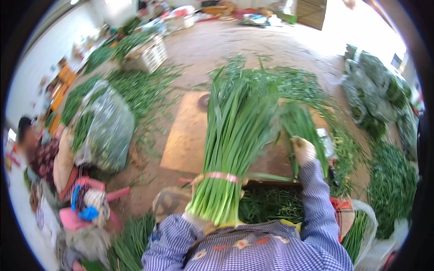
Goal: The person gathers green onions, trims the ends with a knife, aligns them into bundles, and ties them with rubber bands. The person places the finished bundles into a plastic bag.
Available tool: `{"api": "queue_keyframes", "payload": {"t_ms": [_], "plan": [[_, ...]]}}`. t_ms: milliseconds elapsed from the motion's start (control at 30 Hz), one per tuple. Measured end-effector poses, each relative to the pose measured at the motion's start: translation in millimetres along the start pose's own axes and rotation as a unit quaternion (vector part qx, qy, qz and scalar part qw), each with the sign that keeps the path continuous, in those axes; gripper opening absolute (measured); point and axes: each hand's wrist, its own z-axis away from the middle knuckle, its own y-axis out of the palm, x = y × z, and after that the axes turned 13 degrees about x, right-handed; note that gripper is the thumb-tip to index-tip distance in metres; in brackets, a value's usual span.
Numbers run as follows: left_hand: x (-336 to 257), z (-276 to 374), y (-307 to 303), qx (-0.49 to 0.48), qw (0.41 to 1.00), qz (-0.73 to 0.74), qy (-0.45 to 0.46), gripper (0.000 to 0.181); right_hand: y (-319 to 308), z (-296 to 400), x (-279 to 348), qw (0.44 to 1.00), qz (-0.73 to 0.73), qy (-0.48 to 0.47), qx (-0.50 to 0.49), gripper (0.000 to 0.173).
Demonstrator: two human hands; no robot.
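Observation:
A large bunch of long green leaf stalks (227, 135), likely Chinese chives, stands before my chest with pale cut ends down. A pink band (222, 176) circles its lower part. My left hand (197, 181) holds it from behind, mostly hidden by the stalks. Off to the right, my gloved right hand (303, 150) is closed around a smaller bunch of leaves (298, 118); the tops of both bunches look blurred. Under them lies a wooden board (183, 135). Beside the right forearm is a bladed tool with a dark handle (333, 174), partly covered by leaves.
Loose green trimmings (295, 79) litter the floor beyond the board. Stuffed plastic bags (376, 88) stand at right, with another filled bag (112, 125) at left. A person (44, 152) sits beyond a pink stool (76, 218). A white crate (152, 54) stands farther back.

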Motion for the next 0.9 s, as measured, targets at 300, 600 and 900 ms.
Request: {"api": "queue_keyframes", "payload": {"t_ms": [300, 600, 900], "plan": [[-38, 63, 18, 0.156, 0.955, 0.061, 0.244, 0.081, 112, 126, -98, 0.912, -0.391, -0.045, 0.114, 0.028], [-27, 294, 88, -0.287, 0.842, -0.292, 0.351, 0.073, 161, 110, -124, 0.972, 0.0, -0.147, 0.182, 0.031], [43, 567, 74, -0.85, 0.211, -0.307, -0.372, 0.116, 154, 138, -80, 0.941, 0.077, -0.066, 0.323, 0.028]]}}
